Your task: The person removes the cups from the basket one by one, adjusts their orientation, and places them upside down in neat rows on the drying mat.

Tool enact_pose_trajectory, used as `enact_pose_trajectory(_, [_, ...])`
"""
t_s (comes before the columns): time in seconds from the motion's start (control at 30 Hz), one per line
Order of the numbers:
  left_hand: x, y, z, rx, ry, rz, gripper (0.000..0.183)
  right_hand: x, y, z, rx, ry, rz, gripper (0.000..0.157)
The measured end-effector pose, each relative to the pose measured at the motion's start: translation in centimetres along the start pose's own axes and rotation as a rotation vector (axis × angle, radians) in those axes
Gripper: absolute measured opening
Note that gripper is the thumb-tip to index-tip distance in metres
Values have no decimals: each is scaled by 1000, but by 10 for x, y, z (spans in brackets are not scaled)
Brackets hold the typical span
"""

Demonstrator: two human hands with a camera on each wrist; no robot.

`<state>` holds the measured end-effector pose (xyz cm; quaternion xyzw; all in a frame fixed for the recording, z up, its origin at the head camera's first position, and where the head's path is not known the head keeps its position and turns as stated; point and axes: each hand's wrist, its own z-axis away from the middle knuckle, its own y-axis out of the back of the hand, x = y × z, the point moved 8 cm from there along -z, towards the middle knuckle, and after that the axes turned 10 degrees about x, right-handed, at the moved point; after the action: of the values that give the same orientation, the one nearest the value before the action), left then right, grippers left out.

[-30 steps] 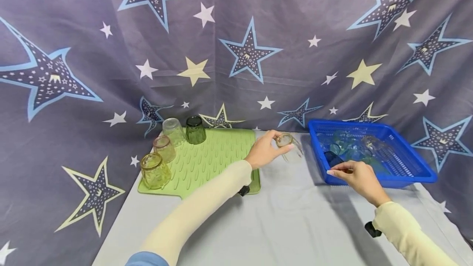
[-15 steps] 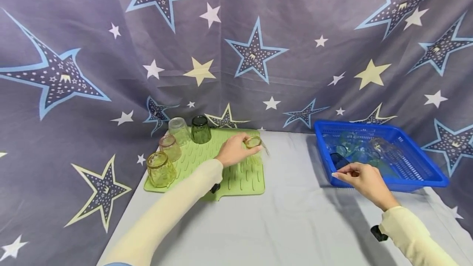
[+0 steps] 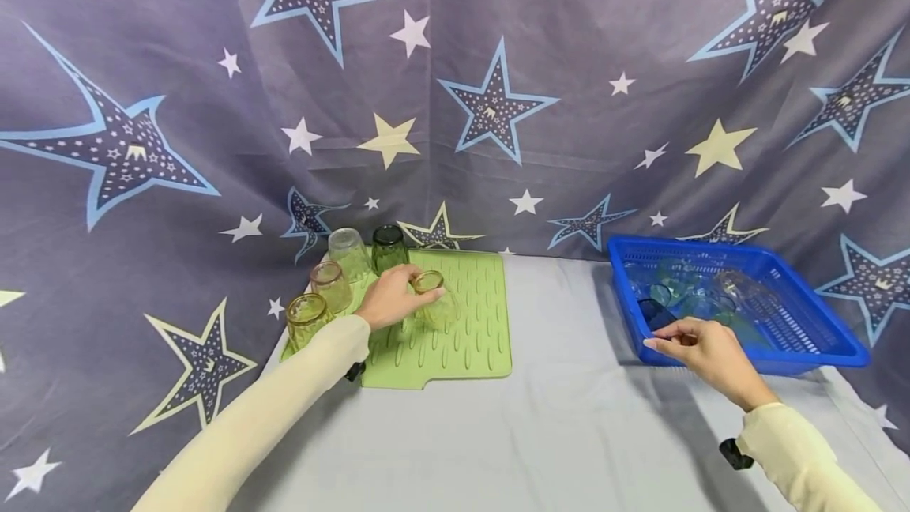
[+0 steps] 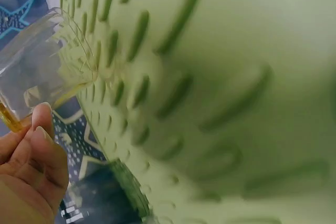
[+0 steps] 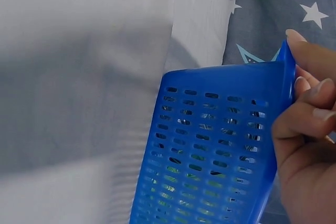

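My left hand (image 3: 392, 299) grips a clear, pale amber drinking glass (image 3: 439, 305) over the middle of the green drying mat (image 3: 469, 322). In the left wrist view the fingers hold the glass (image 4: 44, 64) near its thick amber end, its other end tilted towards the ribbed mat. Behind that hand stands a dark green glass (image 3: 389, 248). A clear glass (image 3: 348, 253), a pinkish glass (image 3: 330, 286) and a yellow glass (image 3: 306, 316) line the mat's left side. My right hand (image 3: 714, 358) pinches the near left rim of a blue plastic basket (image 5: 220, 93), thumb and fingers on either side.
Inside the basket lie several more glasses, among them a dark blue one (image 3: 654, 313) and some clear or greenish ones. A white cloth (image 3: 554, 417) covers the table. A star-patterned curtain (image 3: 569, 101) hangs right behind the mat and basket.
My left hand has carried the amber glass leftwards from the cloth between basket and mat to over the mat's middle. The right hand stays at the basket rim; the head view has shifted slightly.
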<state>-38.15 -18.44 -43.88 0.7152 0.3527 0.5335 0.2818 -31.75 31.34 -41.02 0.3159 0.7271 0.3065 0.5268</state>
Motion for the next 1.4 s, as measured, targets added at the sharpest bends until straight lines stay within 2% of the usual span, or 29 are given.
enact_pose_trajectory(0.3, [-19,25,-1,24,-13,-71,76,1,3,0,24,25,18,38])
enact_pose_trajectory(0.43, [-27,33,-1,57,7,-108,68,2,2,0,17,14,14,39])
enact_pose_trajectory(0.63, [-38,47,-2,123,39,-218,55,2,0,0,14,12,17,39])
enact_pose_trajectory(0.73, [-43,52,-4,136,47,-228,48,1,0,-1,17,14,18,39])
enact_pose_trajectory(0.9, [-53,58,-9,132,63,-223,49,1,1,0,18,8,20,40])
enact_pose_trajectory(1.07, [-61,60,-8,120,48,-327,55,1,0,1,15,5,20,40])
enact_pose_trajectory(1.4, [-60,59,-8,95,53,-378,54,2,-1,2,25,6,22,40])
